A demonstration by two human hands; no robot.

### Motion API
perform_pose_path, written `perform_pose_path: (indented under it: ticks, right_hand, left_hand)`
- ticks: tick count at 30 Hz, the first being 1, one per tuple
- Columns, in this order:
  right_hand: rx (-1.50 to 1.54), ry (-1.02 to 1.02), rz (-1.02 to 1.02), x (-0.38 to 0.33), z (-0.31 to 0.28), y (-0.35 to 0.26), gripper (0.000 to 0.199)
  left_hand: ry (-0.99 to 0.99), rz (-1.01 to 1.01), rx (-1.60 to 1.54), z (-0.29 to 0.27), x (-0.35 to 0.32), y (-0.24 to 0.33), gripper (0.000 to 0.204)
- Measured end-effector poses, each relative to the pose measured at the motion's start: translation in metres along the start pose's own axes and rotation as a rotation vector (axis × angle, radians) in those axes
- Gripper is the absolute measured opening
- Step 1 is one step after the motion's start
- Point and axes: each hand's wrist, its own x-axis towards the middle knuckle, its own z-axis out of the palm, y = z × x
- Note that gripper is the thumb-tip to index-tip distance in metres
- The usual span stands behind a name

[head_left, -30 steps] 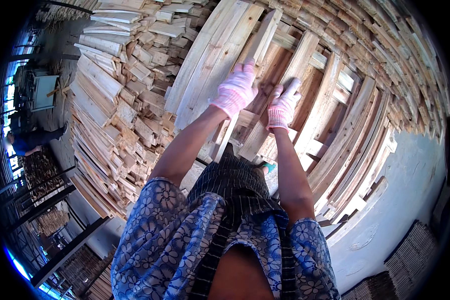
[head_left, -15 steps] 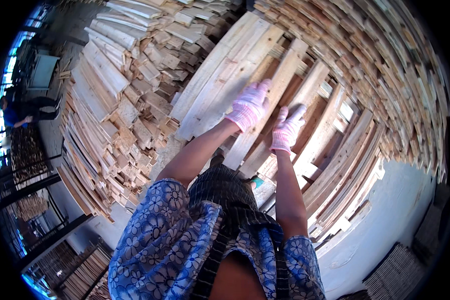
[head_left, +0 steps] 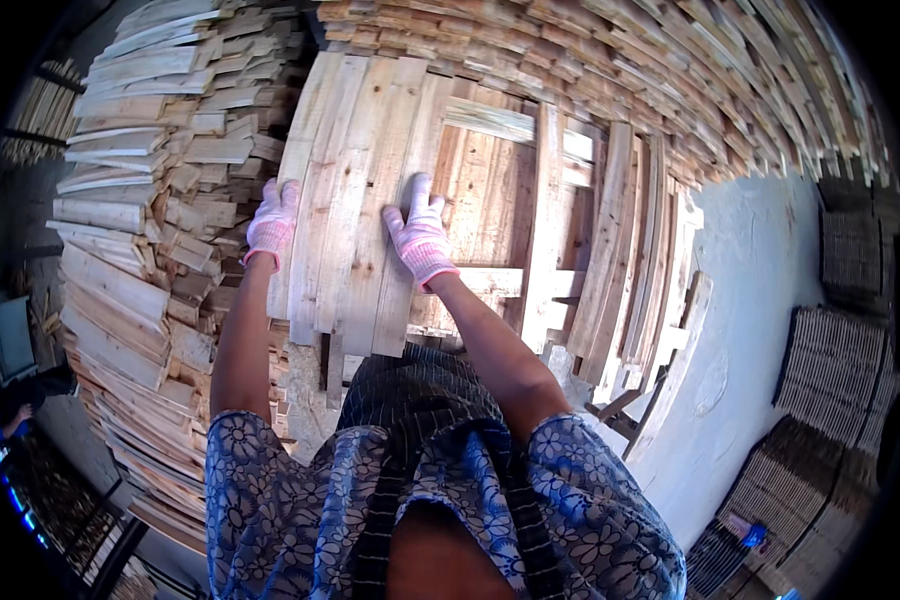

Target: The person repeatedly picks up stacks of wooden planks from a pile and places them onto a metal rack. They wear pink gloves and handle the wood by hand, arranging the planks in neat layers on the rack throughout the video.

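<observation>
Several pale wooden planks [head_left: 362, 190] lie side by side, nearly touching, on top of a wooden stack in front of me. My left hand [head_left: 272, 222], in a pink and white knit glove, rests along the outer left edge of these planks, its fingers stretched out. On the right side of the group lies my right hand [head_left: 422, 235], gloved alike, with thumb and fingers spread against the rightmost plank. Right of that hand, a separate upright plank [head_left: 543, 215] lies apart, with gaps showing cross boards and lower boards [head_left: 485, 190].
A tall pile of board ends [head_left: 190, 210] rises on the left. Another high stack of boards [head_left: 610, 60] runs across the far side and right. More planks [head_left: 615, 260] lie at the stack's right. A pale floor [head_left: 740, 300] and bundled slats [head_left: 830, 370] are farther right.
My view has turned, and both hands have moved left across the stack. The right hand's planks have come together with the left group, widening the gap to the planks on the right.
</observation>
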Motion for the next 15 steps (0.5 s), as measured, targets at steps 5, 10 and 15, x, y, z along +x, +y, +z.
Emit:
perform_pose_path:
  ticks: [5,10,15]
  right_hand:
    - [-0.647,0.434,-0.093,-0.007,-0.127,0.092,0.074]
    - [-0.675,0.723,0.539,-0.064,-0.284,0.266,0.084]
    - [-0.338,0.493,0.508,-0.058,-0.296,0.318,0.084]
  left_hand:
    - [0.423,0.431,0.208,0.000,-0.040,0.046,0.070]
    - [-0.009,0.674,-0.213,0.055,-0.150,0.165,0.068]
    - [-0.291,0.499,0.046,0.184,-0.209,0.295,0.094]
